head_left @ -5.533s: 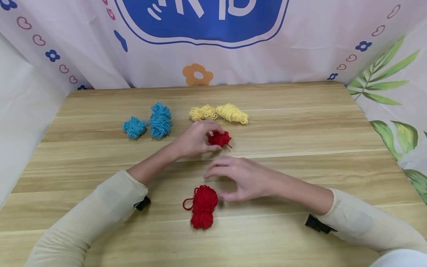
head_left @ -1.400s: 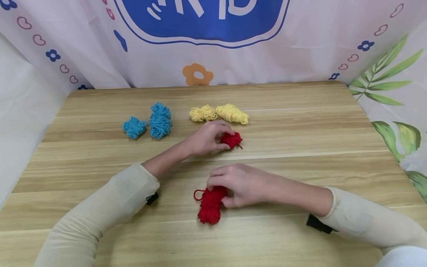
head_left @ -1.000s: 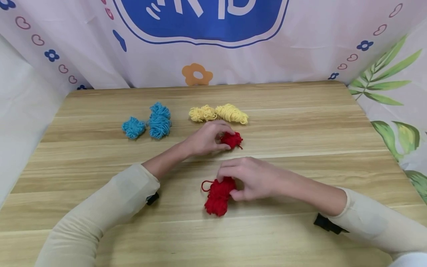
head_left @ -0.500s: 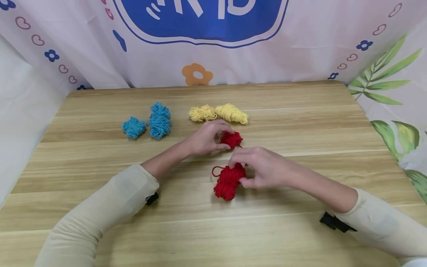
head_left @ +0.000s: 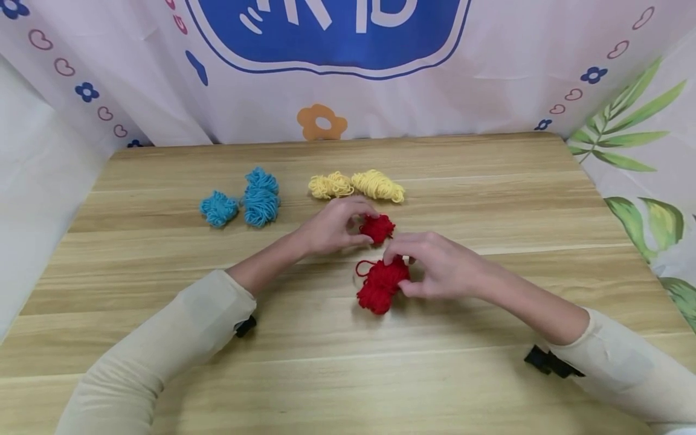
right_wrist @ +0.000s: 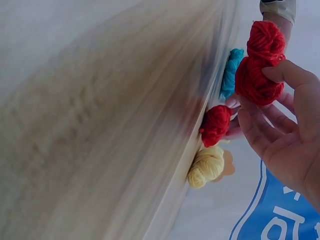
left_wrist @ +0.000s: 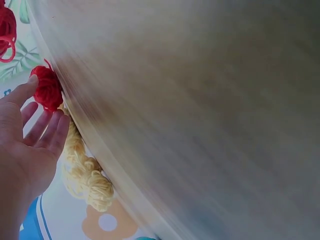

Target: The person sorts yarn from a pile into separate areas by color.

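Overhead, the right hand (head_left: 443,266) pinches the larger red yarn bundle (head_left: 380,285) near the middle of the wooden surface (head_left: 489,181), fingers curled round its upper end. Just beyond it, the left hand (head_left: 331,226) holds the small red yarn ball (head_left: 377,228) between thumb and fingertips. Two yellow bundles (head_left: 356,185) lie just behind that ball, and two blue bundles (head_left: 244,202) sit farther left.

From the left wrist, the fingers (left_wrist: 42,125) lie nearly straight, with the thumb tip on the small red ball (left_wrist: 47,90); a yellow bundle (left_wrist: 85,175) is just beside it.

From the right wrist, thumb and fingers (right_wrist: 260,127) grip the larger red bundle (right_wrist: 260,65), with the small ball (right_wrist: 216,124) beyond.
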A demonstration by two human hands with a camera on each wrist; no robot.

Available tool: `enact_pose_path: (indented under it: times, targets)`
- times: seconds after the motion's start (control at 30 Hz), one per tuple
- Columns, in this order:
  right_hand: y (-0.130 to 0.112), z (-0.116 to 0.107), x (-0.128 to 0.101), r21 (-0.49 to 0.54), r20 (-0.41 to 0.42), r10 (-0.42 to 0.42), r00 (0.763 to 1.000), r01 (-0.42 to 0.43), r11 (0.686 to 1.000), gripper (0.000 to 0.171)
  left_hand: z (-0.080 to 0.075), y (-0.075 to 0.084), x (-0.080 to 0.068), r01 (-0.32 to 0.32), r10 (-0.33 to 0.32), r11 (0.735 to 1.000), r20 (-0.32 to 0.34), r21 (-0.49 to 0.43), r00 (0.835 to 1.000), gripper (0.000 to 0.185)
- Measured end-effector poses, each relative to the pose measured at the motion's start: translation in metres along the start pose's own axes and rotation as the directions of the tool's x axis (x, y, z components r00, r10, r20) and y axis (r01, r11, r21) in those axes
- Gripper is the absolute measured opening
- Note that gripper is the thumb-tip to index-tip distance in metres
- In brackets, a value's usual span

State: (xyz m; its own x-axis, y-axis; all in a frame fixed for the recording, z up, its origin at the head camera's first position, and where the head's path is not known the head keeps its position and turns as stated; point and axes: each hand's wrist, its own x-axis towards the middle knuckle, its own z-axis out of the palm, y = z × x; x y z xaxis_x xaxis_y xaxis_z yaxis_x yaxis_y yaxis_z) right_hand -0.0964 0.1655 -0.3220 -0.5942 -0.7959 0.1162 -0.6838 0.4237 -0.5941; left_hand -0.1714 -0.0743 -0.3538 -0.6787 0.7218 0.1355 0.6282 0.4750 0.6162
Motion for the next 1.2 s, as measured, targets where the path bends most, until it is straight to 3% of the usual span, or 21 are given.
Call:
enact_pose_path:
  times: [1.2]
  targets:
    - [0.033, -0.013, -0.004, -0.072, -0.094, 0.094, 0.991, -0.101, 0.992, 0.028, -0.010, -0.002, -0.024, 0.014, -0.013, 1.000, -0.037, 0.014, 0.999, 0.036]
